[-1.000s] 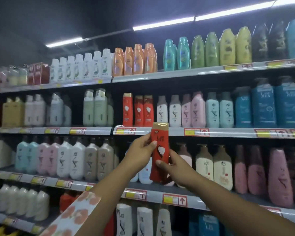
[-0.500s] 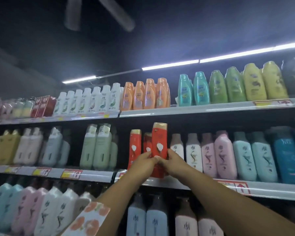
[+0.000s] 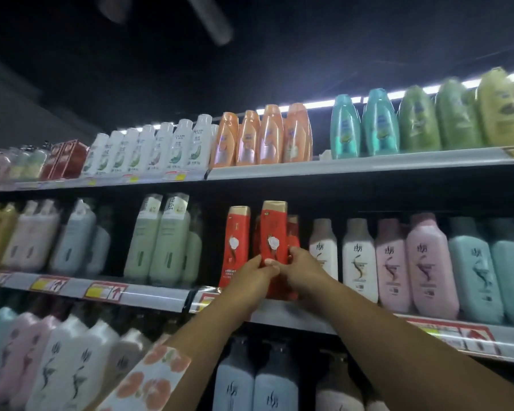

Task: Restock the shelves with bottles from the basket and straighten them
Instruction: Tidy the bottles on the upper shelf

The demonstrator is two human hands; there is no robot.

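The red bottle [image 3: 273, 232] stands at the front edge of the middle shelf [image 3: 294, 317], just right of a matching red bottle [image 3: 235, 244], with another half hidden behind it. The left hand [image 3: 250, 280] and right hand [image 3: 301, 268] both clamp its lower body. The sound way is probably to slide it squarely back, label forward, level with its left neighbour, clear of the cream bottle [image 3: 324, 253] on its right.

Red bottle [image 3: 273, 232], gold cap, white flower on label: upright at middle shelf [image 3: 294, 314] front edge, lower half hidden by both hands. Matching red bottle [image 3: 235, 244] just beside at 9 o'clock; a third [image 3: 293, 232] partly hidden behind at 3 o'clock.
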